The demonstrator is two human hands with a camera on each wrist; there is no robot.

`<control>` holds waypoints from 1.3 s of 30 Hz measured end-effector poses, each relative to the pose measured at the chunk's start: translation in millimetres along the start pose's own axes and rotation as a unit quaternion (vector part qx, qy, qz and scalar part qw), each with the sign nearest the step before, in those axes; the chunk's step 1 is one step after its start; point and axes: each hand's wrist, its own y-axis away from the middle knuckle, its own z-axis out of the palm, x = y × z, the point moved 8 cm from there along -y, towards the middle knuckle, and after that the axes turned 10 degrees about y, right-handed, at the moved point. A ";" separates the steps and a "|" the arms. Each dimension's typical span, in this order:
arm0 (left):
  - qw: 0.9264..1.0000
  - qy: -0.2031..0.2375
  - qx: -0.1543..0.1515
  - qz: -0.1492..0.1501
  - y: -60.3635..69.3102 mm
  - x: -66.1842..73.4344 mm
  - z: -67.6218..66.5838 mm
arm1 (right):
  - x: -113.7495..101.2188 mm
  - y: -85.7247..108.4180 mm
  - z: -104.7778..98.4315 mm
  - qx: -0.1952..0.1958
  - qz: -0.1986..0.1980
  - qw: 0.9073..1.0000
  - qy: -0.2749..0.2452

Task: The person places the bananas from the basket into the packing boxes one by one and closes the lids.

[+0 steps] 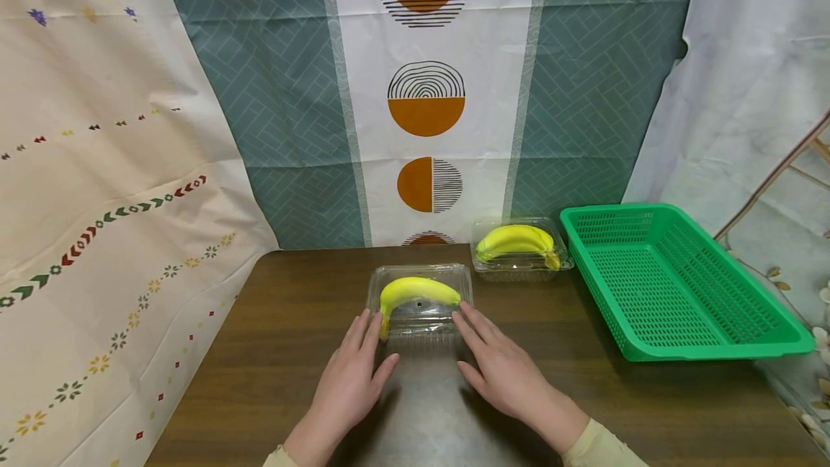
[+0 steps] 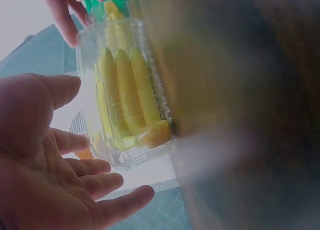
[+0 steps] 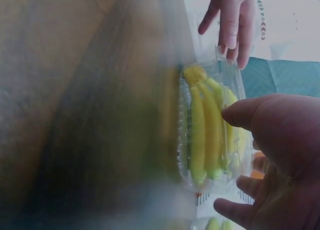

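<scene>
A clear plastic clamshell box (image 1: pixel 421 327) lies closed on the table in front of me, with a bunch of yellow bananas (image 1: pixel 415 286) inside. At its near left corner is my left hand (image 1: pixel 346 379), fingers extended and thumb apart. My right hand (image 1: pixel 509 375) is likewise at the near right corner, its fingertips close to the box edge. Whether the fingertips touch the plastic cannot be told. In the left wrist view several bananas (image 2: pixel 131 97) show side by side through the box wall. The right wrist view shows the banana stem end (image 3: pixel 194 73) toward my left hand.
A second clear box (image 1: pixel 506 274) with bananas (image 1: pixel 516 242) stands at the back, right of the first. Beside it on the right is a green plastic basket (image 1: pixel 661 301) with perforated sides. Patterned cloth (image 1: pixel 428 42) hangs behind the brown wooden table (image 1: pixel 259 380).
</scene>
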 end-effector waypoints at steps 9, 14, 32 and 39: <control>1.000 -0.002 0.004 0.010 -11.9 -2.4 -0.8 | 4.2 -10.6 -1.5 0.016 -0.018 1.000 0.008; 1.000 0.007 0.009 0.014 -19.2 -2.0 -1.3 | 7.4 -18.1 -2.7 0.020 -0.021 0.999 0.013; 1.000 0.013 0.005 0.010 -45.6 -9.9 3.9 | 21.6 -45.9 -2.2 -0.014 -0.026 0.998 0.056; 1.000 0.014 -0.005 -0.004 -57.3 -13.5 7.6 | 27.4 -56.1 -0.3 -0.028 -0.027 0.997 0.070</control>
